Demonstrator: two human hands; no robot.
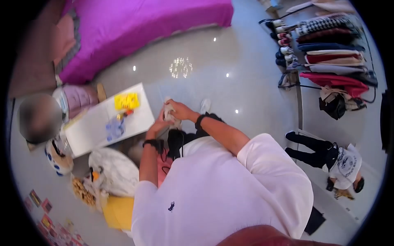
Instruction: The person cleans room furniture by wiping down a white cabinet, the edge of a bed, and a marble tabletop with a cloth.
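Note:
My left hand (162,122) and my right hand (180,111) are close together in front of my body, beside the right end of the white table (88,127). Both have their fingers closed around a small whitish object (168,110), which looks soft and is partly covered by the fingers. Its exact nature is too blurred to tell. On the table lie a yellow packet (126,101), a small red item (129,112) and a bluish clear plastic thing (115,128).
A person (78,100) is at the table's far left. A purple-covered bed (156,20) stands beyond. Clothes hang on a rack (328,57) with shoes beside it. Plush toys (115,170) and a yellow item (118,211) lie left of me. A mirror-like panel shows a figure (347,166).

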